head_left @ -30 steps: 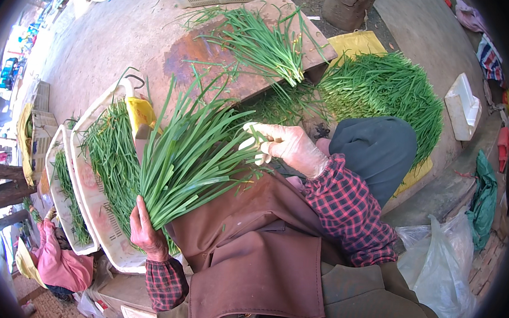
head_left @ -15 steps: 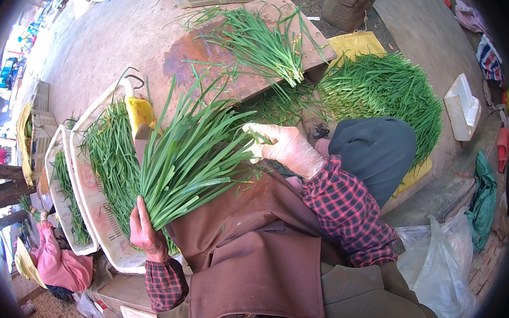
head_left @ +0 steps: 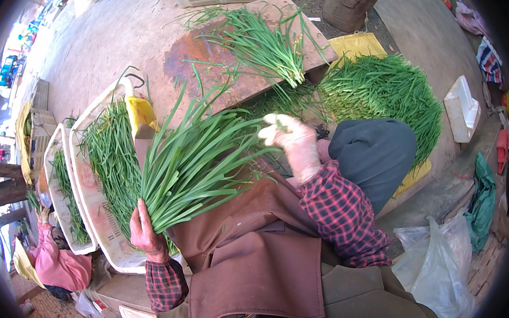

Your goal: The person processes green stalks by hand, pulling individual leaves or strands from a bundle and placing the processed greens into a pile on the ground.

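1. Left grip clamped on the narrow lower end of the bunch; bunch is over my lap, in front of the apron, leaves fanned up and right.
2. Right grip is off the bunch, just past its right-hand tips; fingers bent, green scrap at them; blur there, so can't tell whether they're together or apart.
3. My read: this is leaf-by-leaf picking; best done with the left firm but not crushing, fan spread so strays stand out, right pinching only the odd leaf and pulling along its length.
4. Pulling sideways would likely snap good leaves or drag neighbours loose.
5. Left side is tight; crate rim runs close by the left grip in view, height gap unclear; I'd swing the bunch right, not left.
6. Ahead, the bench edge slants behind the leaf tips; second bunch lies on top.
7. Right side: knee sits between right grip and pile; best room for the right is the gap short of the bench edge.
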Demonstrator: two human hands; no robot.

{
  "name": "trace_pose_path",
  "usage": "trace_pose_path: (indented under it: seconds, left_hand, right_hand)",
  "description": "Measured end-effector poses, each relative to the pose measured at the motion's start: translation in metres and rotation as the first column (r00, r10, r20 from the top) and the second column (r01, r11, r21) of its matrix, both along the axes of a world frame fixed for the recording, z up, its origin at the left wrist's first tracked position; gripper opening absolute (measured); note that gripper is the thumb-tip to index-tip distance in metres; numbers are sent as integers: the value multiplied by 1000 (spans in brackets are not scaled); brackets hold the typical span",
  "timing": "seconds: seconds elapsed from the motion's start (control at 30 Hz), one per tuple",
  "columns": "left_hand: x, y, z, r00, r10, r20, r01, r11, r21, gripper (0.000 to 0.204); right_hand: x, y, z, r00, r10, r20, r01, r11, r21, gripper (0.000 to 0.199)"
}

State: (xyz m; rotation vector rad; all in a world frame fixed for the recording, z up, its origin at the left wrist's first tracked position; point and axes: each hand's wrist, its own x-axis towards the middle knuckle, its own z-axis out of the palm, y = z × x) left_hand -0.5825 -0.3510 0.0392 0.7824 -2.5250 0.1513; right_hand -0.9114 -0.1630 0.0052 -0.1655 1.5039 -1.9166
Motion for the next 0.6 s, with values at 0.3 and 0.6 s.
trace_pose_path:
  seconds: [0.3,0.6]
  left_hand:
    - [5,-2,2,999,-31,-7,31,999,10,53]
    - [4,-1,4,996,-84,-19,84,996,18,50]
  right_hand:
    - [-26,-11,1,945,305,-120,-302,952,38,30]
    - [-19,-30,17,994,64,83,-61,997,-46,12]
